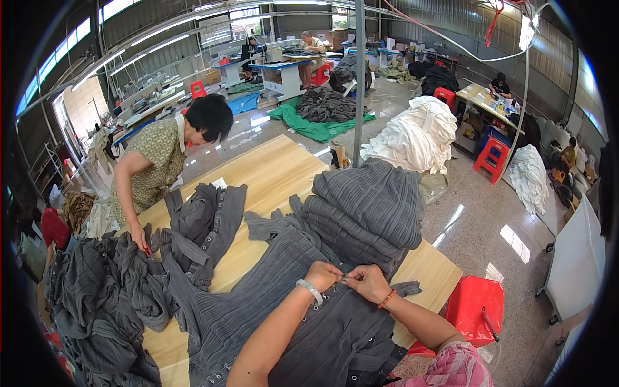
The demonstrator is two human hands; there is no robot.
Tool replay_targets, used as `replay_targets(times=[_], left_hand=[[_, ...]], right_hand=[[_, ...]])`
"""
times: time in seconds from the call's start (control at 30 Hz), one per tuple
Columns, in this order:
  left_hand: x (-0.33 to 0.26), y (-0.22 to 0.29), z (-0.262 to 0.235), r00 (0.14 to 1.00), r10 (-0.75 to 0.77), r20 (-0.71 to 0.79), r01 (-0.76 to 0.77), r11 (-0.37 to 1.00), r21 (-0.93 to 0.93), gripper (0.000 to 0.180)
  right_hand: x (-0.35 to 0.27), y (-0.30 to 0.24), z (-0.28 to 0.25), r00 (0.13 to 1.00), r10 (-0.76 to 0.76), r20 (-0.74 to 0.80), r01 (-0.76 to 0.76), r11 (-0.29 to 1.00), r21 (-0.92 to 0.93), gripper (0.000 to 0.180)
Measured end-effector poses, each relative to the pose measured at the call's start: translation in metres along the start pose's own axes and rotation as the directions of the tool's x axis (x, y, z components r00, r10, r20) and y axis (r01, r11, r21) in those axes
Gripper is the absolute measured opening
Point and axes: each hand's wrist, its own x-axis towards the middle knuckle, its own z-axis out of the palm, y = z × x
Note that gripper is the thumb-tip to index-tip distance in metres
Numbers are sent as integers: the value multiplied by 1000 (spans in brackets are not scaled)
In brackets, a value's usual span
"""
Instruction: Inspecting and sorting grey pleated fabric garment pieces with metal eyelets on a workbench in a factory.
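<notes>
The gray shirt [258, 284] lies spread on the tabletop [271, 158]. The left hand [322, 276] and right hand [366, 282] pinch its cloth. A tug could wrinkle it, or a bump could tip the clothes pile [364, 206] beside them. The tabletop's right edge is near; bare wood shows at the far end.

The left forearm [276, 337] and right forearm [420, 320] converge. The left hand [322, 276] and right hand [366, 282] pinch, fingertips [338, 274] nearly meeting.
</notes>
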Motion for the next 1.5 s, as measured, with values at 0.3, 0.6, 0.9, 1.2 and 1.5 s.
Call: replay_targets(times=[0.3,0.6,0.9,1.2,1.5], left_hand=[[-6,2,3,997,71,-8,-69,987,148,11],[0,-12,12,995,103,-21,-97,976,194,11],[-130,23,-10,754,609,-246,-390,717,578,28],[-330,-62,2,872,326,-366,107,602,791,73],[-390,-111,12,703,230,-673,385,673,631,84]], right_hand=[[3,4,-3,993,93,71,-93,996,3,17],[5,20,-10,979,162,124,-141,977,-162,24],[-31,-62,-19,906,-422,16,322,667,-672,11],[-17,-22,25,780,-463,420,623,634,-458,44],[-13,-12,19,806,-429,407,591,599,-540,39]])
